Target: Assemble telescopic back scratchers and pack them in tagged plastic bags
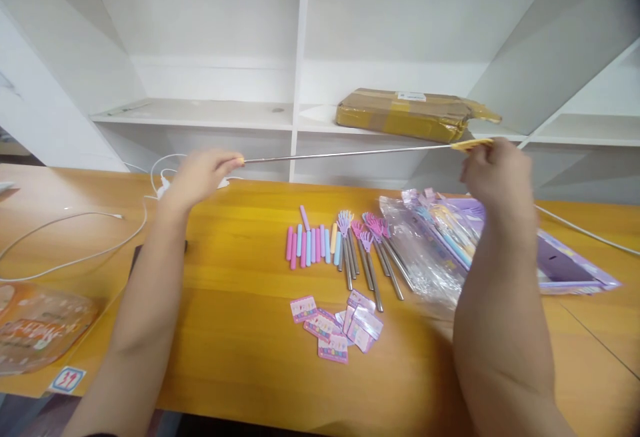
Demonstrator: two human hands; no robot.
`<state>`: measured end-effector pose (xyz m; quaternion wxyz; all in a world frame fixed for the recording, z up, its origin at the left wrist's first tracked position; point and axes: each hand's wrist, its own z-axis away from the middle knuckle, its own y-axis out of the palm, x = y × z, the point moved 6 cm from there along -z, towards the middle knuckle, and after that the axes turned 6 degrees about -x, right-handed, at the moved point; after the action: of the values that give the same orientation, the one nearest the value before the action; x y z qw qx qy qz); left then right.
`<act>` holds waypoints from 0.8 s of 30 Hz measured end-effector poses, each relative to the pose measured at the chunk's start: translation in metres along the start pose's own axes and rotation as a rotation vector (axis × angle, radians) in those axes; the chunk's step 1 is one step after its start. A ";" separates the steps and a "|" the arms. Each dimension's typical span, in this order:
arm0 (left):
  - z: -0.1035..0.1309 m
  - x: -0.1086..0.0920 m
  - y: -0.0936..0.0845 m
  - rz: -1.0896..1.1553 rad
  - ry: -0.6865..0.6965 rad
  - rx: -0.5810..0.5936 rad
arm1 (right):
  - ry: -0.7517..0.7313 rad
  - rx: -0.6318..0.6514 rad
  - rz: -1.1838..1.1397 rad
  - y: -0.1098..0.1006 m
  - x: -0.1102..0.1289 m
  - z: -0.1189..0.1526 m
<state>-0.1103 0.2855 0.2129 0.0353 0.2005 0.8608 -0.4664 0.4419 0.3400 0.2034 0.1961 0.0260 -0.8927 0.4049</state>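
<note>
A telescopic back scratcher (pixel 345 154) is drawn out long between my hands, raised above the table. The fingertips of my left hand (pixel 205 174) pinch the thin metal rod's left end. My right hand (pixel 500 167) is closed on its yellow claw head, partly covering it. Below lie back scratchers with pink, purple and blue claws (pixel 374 224) and steel rods. Beside them is a row of pink, blue, purple and yellow handle sleeves (pixel 314 245). Several printed cards (pixel 333 348) are scattered closer to me.
A purple box (pixel 575 267) with packed scratchers stands behind my right forearm, beside clear plastic bags (pixel 425 257). A taped cardboard parcel (pixel 400 112) rests on the white shelf (pixel 225 112). White cables (pixel 75 260) and an orange-printed plastic package (pixel 40 330) lie at the left.
</note>
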 end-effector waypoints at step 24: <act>0.015 -0.084 0.089 0.077 0.182 0.227 | -0.686 0.406 -0.339 0.053 0.159 0.107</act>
<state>-0.0014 0.2900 0.1549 -0.0479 0.2776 0.7939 -0.5389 0.2490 0.3150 0.1612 -0.0574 0.3435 -0.7914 0.5024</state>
